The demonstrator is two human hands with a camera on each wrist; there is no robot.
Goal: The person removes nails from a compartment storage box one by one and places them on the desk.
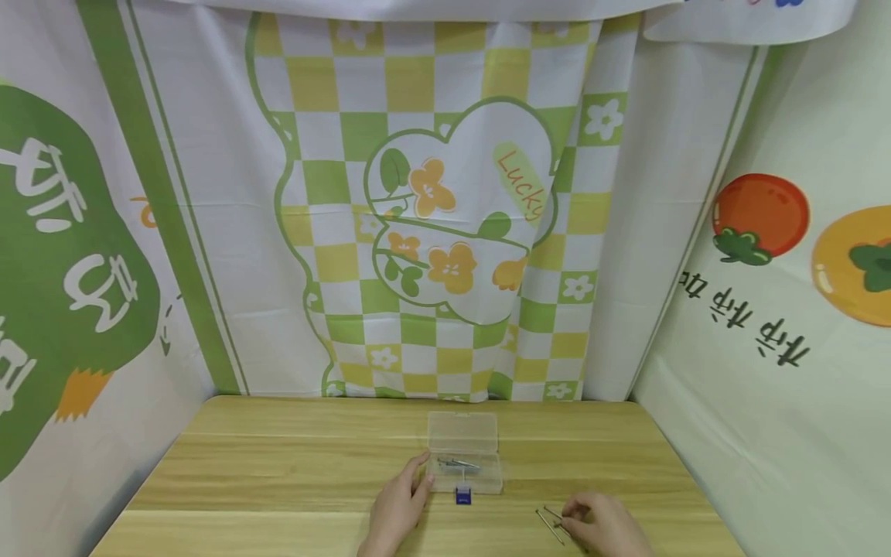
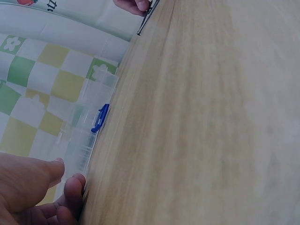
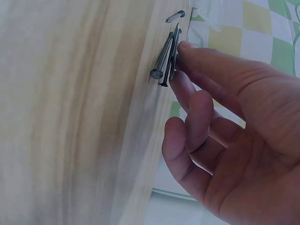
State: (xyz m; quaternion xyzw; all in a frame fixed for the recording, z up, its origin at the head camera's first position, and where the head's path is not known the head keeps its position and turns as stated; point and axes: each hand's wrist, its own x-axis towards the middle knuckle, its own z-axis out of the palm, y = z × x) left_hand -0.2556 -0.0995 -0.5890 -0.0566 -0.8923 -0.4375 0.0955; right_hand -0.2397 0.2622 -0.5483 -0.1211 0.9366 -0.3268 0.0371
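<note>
A clear plastic box [image 1: 490, 486] stands on the wooden table with its lid [image 1: 462, 433] folded back. Several nails [image 1: 465, 464] lie inside it, and a blue clasp [image 1: 463, 497] hangs at its front. At the box's left side my left hand [image 1: 398, 504] holds the edge, thumb toward the front corner and index finger farther back. To the right of the box, my right hand [image 1: 604, 526] pinches a nail [image 3: 172, 58] between thumb and fingers. Other nails [image 1: 550, 526] lie loosely on the table beside those fingertips.
The wooden table [image 1: 292, 464] reaches back to a checked cloth [image 1: 418, 348] with flower prints. Printed cloths hang at both sides, a green patterned one [image 1: 76, 232] on the left and one with fruit pictures [image 1: 762, 220] on the right.
</note>
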